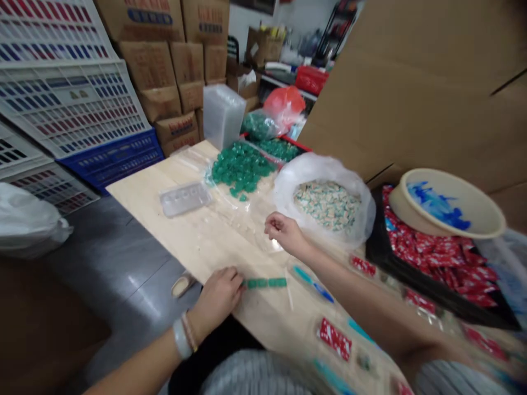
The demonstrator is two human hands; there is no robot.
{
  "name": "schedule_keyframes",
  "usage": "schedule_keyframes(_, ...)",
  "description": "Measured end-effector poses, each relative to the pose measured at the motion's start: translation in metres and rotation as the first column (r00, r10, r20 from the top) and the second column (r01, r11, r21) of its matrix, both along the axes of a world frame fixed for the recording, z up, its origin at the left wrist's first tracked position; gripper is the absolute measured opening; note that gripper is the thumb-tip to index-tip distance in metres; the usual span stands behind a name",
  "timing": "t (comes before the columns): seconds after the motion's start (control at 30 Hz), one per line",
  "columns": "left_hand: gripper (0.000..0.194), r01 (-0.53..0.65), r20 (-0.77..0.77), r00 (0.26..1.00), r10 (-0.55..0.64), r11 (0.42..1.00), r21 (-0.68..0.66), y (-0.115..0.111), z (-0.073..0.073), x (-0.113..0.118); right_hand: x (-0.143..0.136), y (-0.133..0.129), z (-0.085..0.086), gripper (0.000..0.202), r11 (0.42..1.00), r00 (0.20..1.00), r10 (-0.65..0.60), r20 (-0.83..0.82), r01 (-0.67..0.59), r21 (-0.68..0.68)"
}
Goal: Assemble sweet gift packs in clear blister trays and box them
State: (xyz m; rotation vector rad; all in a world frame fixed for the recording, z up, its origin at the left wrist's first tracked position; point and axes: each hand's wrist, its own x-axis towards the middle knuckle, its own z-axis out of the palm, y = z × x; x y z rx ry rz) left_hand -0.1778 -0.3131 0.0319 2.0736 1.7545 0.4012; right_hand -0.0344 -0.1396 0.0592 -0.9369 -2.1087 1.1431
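1. Green row (pixel 267 283), narrow and flat, made up of short sections: on the near part of the table (pixel 173 236), running left to right. Whether it is one strip or separate pieces, cannot tell.
2. Left hand (pixel 222 291): at the row's left end, fingers bent and drawn together over it, seemingly touching. Whether they pinch or merely press, the fingertips being hidden, cannot tell.
3. Right hand (pixel 284 230): farther off and to the right, just beside the white bag (pixel 286 184) of small packets (pixel 329 206). Fingers curled in; whether anything is held, cannot tell.
4. Handling, by judgement: the row looks light and thin, perhaps slick if wrapped. Stiffness uncertain; if the sections are loose, a one-ended pull would part them. Best taken by its long edges, thumb against fingertips, with little squeeze.
5. Surroundings: green pile (pixel 239 164) on the far side, left of the bag; see-through tray (pixel 185 198) left of the pile and nearer; blue brush-like item (pixel 313 283) right of the row; red packet (pixel 335 339) nearer, to the right.
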Motion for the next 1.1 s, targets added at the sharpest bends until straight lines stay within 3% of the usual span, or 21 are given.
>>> schedule_keyframes(0.1, 0.026, -0.093, 0.157, 0.983, 0.095, 0.995, -0.021, 0.005, 0.006, -0.002, -0.014, 0.055, 0.030, 0.005, 0.984, 0.976, -0.179, -0.125, 0.178, -0.023)
schedule_keyframes(0.2, 0.037, -0.189, 0.389, 0.900, 0.197, 0.980, -0.060, 0.008, 0.001, -0.009, -0.030, 0.124, 0.071, 0.003, 0.920, 0.935, -0.319, -0.157, 0.345, 0.186)
schedule_keyframes(0.23, 0.038, -0.200, 0.465, 0.860, 0.211, 0.977, -0.073, 0.009, -0.004, -0.011, -0.034, 0.148, 0.083, 0.003, 0.869, 0.913, -0.375, -0.158, 0.406, 0.282)
schedule_keyframes(0.3, 0.035, -0.217, 0.587, 0.775, 0.234, 0.971, -0.100, 0.013, -0.014, -0.017, -0.038, 0.194, 0.103, 0.004, 0.714, 0.841, -0.522, -0.140, 0.521, 0.468)
schedule_keyframes(0.37, 0.025, -0.248, 0.656, 0.703, 0.275, 0.959, -0.136, 0.016, -0.023, -0.020, -0.036, 0.236, 0.113, 0.007, 0.596, 0.747, -0.663, -0.049, 0.566, 0.570)
schedule_keyframes(0.4, 0.021, -0.278, 0.671, 0.673, 0.310, 0.947, -0.158, 0.017, -0.024, -0.021, -0.033, 0.253, 0.113, 0.011, 0.588, 0.704, -0.709, 0.031, 0.567, 0.577)
schedule_keyframes(0.47, 0.020, -0.331, 0.674, 0.634, 0.380, 0.920, -0.208, 0.017, -0.023, -0.023, -0.025, 0.278, 0.105, 0.018, 0.640, 0.660, -0.729, 0.184, 0.559, 0.527)
schedule_keyframes(0.57, 0.023, -0.344, 0.646, 0.625, 0.437, 0.898, -0.275, 0.018, -0.015, -0.026, -0.010, 0.287, 0.080, 0.024, 0.727, 0.697, -0.664, 0.270, 0.517, 0.452)
schedule_keyframes(0.63, 0.023, -0.322, 0.631, 0.648, 0.426, 0.904, -0.280, 0.018, -0.012, -0.026, -0.002, 0.269, 0.065, 0.019, 0.794, 0.785, -0.559, 0.266, 0.415, 0.443)
schedule_keyframes(0.7, 0.020, -0.292, 0.626, 0.680, 0.382, 0.924, -0.246, 0.017, -0.012, -0.023, 0.006, 0.228, 0.058, 0.015, 0.829, 0.826, -0.480, 0.296, 0.317, 0.460)
schedule_keyframes(0.77, 0.020, -0.253, 0.614, 0.722, 0.319, 0.948, -0.195, 0.015, -0.012, -0.019, 0.017, 0.165, 0.056, 0.015, 0.825, 0.810, -0.471, 0.349, 0.264, 0.499)
schedule_keyframes(0.87, 0.020, -0.166, 0.552, 0.809, 0.203, 0.979, -0.117, 0.012, -0.015, -0.011, 0.040, 0.050, 0.047, 0.023, 0.872, 0.904, -0.277, 0.326, 0.094, 0.481)
schedule_keyframes(0.97, 0.021, -0.064, 0.479, 0.874, 0.077, 0.997, -0.043, 0.010, -0.020, -0.007, 0.059, -0.056, 0.021, 0.016, 0.967, 0.946, 0.070, 0.318, -0.142, 0.211)
schedule_keyframes(1.03, 0.020, -0.005, 0.437, 0.899, 0.007, 1.000, -0.006, 0.008, -0.023, -0.006, 0.062, -0.107, -0.003, 0.016, 0.979, 0.951, 0.139, 0.276, -0.175, 0.107)
schedule_keyframes(1.1, 0.019, 0.047, 0.373, 0.926, -0.054, 0.998, 0.029, 0.006, -0.024, -0.005, 0.058, -0.138, -0.029, 0.018, 0.983, 0.963, 0.113, 0.245, -0.143, 0.112)
